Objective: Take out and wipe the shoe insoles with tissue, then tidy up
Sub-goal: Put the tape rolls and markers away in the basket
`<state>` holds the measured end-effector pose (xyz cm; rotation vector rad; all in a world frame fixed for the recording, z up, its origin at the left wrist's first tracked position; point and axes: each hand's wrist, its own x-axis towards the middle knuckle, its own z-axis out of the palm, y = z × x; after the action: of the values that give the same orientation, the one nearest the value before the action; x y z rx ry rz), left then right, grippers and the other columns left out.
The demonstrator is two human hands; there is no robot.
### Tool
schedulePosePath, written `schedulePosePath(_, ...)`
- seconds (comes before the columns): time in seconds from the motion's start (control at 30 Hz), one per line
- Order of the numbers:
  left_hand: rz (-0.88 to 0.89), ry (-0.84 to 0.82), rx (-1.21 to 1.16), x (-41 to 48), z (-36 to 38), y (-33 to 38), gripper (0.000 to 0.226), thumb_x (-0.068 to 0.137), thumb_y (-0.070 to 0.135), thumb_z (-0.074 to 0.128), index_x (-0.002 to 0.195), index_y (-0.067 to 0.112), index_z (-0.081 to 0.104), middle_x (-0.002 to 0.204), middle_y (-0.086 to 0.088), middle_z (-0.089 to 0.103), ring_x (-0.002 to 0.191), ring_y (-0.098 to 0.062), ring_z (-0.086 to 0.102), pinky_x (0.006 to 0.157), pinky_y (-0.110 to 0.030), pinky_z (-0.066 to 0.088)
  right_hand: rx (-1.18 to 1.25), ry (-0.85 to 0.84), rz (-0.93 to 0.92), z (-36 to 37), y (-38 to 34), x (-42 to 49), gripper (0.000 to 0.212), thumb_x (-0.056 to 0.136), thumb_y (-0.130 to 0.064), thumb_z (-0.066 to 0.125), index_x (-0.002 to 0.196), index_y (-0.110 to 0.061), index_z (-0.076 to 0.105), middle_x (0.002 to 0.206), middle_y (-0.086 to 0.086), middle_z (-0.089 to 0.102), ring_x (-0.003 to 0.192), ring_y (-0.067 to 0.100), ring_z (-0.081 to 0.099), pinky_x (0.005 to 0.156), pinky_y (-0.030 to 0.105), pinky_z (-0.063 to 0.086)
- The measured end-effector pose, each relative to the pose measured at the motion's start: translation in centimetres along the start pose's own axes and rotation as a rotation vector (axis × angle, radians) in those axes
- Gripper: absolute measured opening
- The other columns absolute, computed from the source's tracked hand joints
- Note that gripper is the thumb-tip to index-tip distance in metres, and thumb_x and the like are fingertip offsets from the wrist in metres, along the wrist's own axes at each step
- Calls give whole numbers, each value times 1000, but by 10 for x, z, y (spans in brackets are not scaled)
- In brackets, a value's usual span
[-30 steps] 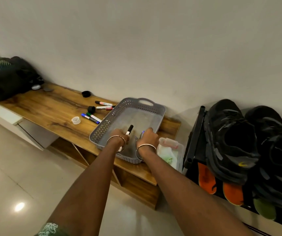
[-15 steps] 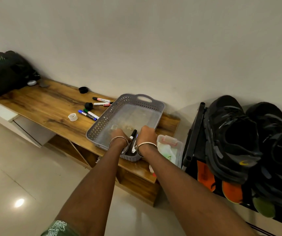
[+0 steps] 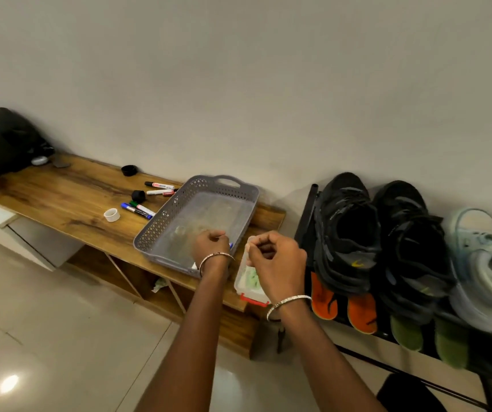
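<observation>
Pulling back from the grey basket [image 3: 161, 224], my right hand [image 3: 276, 261] now hangs over the small clear box [image 3: 250, 288] at lower centre of the frame, whereas half a second ago it was down inside the basket beside the other hand. Its fingers are curled and the thumb meets the forefinger, but I cannot tell whether anything is pinched between them. My left hand [image 3: 211, 245] is in the basket's near corner as before, fingers curled. The blue tip of a marker [image 3: 230, 245] shows just beside the knuckles, and I cannot tell whether I grip it or it lies loose under my palm. The black marker I held up a second ago is out of sight. Four loose markers [image 3: 137, 210] lie on the wooden bench [image 3: 60, 197], left of the basket. The orange insoles [image 3: 323, 297] and green insoles [image 3: 407, 333] stand along the black rack [image 3: 305, 221] at lower right, below the dark shoes [image 3: 349, 233], well apart from both hands and out of the shoes. I judge this to be the tidying part, gathering markers into the basket, with the right hand freed to reach for the box or the next item.
</observation>
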<state>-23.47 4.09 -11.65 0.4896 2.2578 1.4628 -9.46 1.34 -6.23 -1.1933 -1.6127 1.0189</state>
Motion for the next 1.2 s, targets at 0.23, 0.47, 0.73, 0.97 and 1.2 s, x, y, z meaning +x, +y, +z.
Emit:
schedulePosePath(0.23, 136, -70, -340, -132, 17, 52, 24, 84, 5, 68, 79, 29, 69, 83, -3, 74, 79, -22, 72, 80, -45, 61, 42, 243, -103, -105, -15, -33, 10, 84, -12, 75, 81, -21, 71, 73, -10, 70, 69, 5, 69, 66, 27, 59)
schedulePosePath(0.47, 457, -271, -440, -291, 67, 113, 20, 87, 7, 66, 85, 27, 71, 78, 7, 72, 74, -12, 71, 75, -38, 60, 136, 493, -83, -248, 7, -68, 9, 86, -9, 74, 83, -18, 71, 72, -2, 72, 67, 13, 71, 65, 29, 58)
schedulePosePath(0.73, 495, -702, -389, -477, 168, 113, 18, 87, 7, 65, 84, 25, 70, 77, 8, 71, 71, -14, 70, 71, -39, 60, 105, 882, 42, -431, 65, -137, 8, 84, -7, 75, 85, -14, 73, 73, 0, 73, 66, 16, 72, 64, 28, 58)
schedulePosePath(0.97, 471, -996, -115, -562, 269, 53, 24, 84, 4, 65, 78, 27, 69, 76, 3, 72, 72, -17, 71, 75, -42, 61, 69, 1153, 242, -522, 153, -197, 7, 84, -6, 74, 83, -12, 72, 70, 5, 72, 61, 20, 71, 67, 41, 62)
schedulePosePath(1.2, 308, -1167, 247, -570, 373, -32, 20, 77, 16, 62, 65, 30, 69, 69, 2, 70, 74, -28, 73, 73, -50, 61, -11, 1257, 487, -549, 259, -232, 15, 83, -4, 73, 78, -19, 70, 65, 0, 71, 56, 17, 70, 68, 43, 61)
